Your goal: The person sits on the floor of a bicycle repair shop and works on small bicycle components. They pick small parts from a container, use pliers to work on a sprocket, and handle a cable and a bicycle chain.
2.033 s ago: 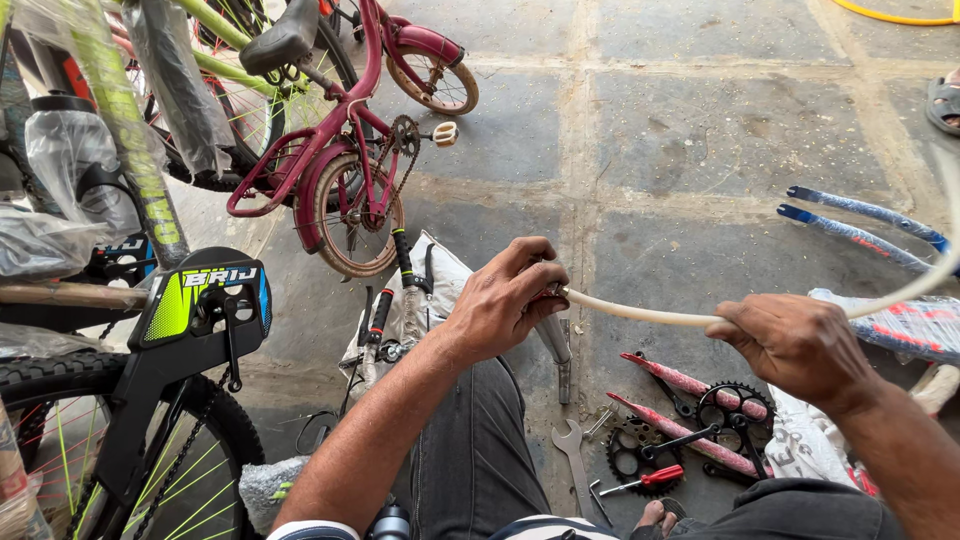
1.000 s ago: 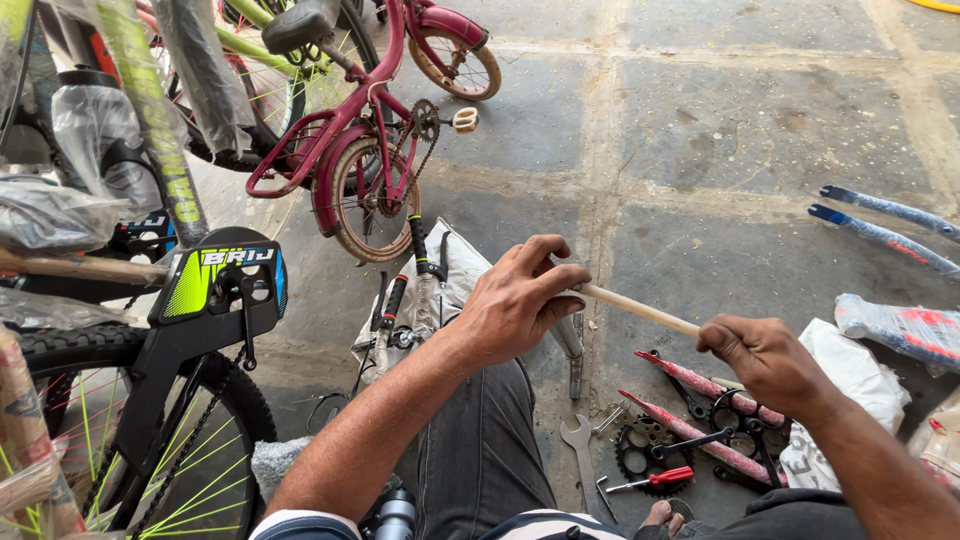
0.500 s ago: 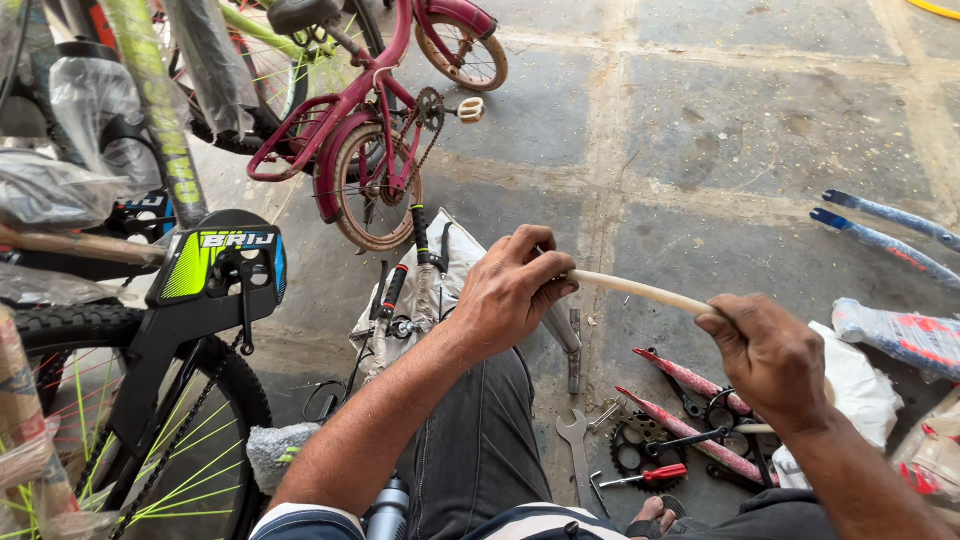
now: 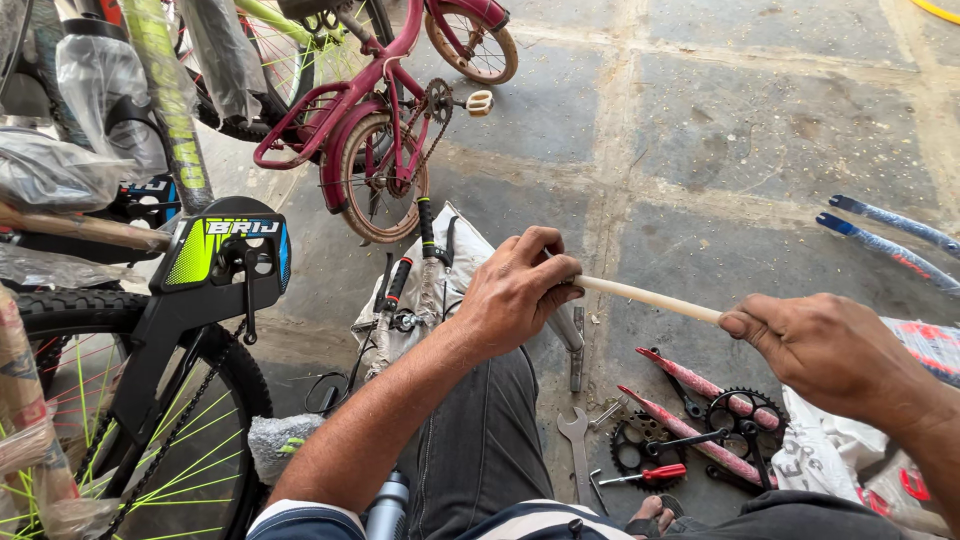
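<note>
**Pale tube stretched between two hands over a stone floor**

Grey stone paving (image 4: 760,130), dusty and cracked at the joints, runs under everything.

Just above it, the left hand (image 4: 515,290) is closed round one end of a pale cream tube (image 4: 648,297), thumb and fingers wrapped over it so that end is hidden inside the grip. The right hand (image 4: 825,350) is closed on the other end, with the thumb tip pressed on top of the tube where it enters the fist. The hands are apart, and the bare stretch of tube between them looks straight and taut. Its long axis runs left to right across the view, slanting slightly downward toward the right hand. Both hands clamp it, so neither is nearer; the tube lies directly between them, over the person's grey-trousered knee.

Below the tube, on the floor, lie a silver spanner (image 4: 577,440), a red-handled screwdriver (image 4: 655,476), two black chainrings (image 4: 735,415) and pink frame tubes (image 4: 690,370). A wrapped handlebar with black and red grips (image 4: 410,270) rests left of the left hand. Farther out stand a small maroon bicycle (image 4: 385,120) and, at the left edge, a black bicycle with a green-and-black chain guard (image 4: 215,255). Two blue fork blades (image 4: 890,235) lie at the far right.
</note>
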`<move>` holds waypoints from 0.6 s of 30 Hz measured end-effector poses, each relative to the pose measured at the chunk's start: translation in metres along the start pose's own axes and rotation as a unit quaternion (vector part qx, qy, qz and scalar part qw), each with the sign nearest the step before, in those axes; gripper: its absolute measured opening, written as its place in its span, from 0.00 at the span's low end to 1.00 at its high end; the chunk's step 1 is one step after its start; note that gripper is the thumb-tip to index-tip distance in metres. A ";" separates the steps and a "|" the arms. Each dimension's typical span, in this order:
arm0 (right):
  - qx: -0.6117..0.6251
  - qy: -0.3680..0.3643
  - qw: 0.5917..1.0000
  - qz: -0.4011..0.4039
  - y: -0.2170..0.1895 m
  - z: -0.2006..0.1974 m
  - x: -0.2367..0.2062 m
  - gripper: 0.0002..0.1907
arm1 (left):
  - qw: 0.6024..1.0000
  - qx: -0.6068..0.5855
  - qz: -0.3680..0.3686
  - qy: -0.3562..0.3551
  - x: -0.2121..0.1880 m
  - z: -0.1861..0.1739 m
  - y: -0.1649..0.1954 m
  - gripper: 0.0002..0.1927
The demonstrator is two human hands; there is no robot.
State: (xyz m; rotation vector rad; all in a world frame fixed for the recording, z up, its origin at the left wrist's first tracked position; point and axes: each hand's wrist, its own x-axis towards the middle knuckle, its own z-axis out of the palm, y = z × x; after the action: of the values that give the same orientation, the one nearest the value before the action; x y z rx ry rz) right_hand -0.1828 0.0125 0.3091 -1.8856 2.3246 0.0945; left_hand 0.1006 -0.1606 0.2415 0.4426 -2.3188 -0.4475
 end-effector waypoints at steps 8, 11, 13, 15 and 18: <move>-0.091 0.285 0.949 -0.098 -0.036 0.019 -0.028 0.13 | 1.000 0.002 0.007 -0.004 0.003 -0.003 -0.003 0.12; -0.118 0.261 0.954 -0.093 -0.042 0.016 -0.032 0.14 | 1.000 -0.005 0.020 -0.004 0.005 -0.004 -0.005 0.12; -0.100 0.219 0.965 -0.102 -0.038 0.006 -0.028 0.16 | 0.999 -0.015 0.027 -0.008 0.004 -0.005 -0.004 0.13; -0.096 0.108 0.988 -0.062 -0.030 -0.005 -0.023 0.16 | 0.999 -0.025 0.032 -0.012 0.004 -0.005 -0.004 0.14; -0.075 0.040 0.995 -0.051 -0.021 -0.016 -0.018 0.16 | 0.998 -0.030 0.048 -0.024 0.005 -0.005 -0.003 0.14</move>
State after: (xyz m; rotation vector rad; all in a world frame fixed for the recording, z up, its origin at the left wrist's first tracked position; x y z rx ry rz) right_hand -0.1600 0.0238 0.3282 -2.1127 2.3259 0.1921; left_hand 0.1015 -0.1660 0.2468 0.2932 -2.3541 -0.4827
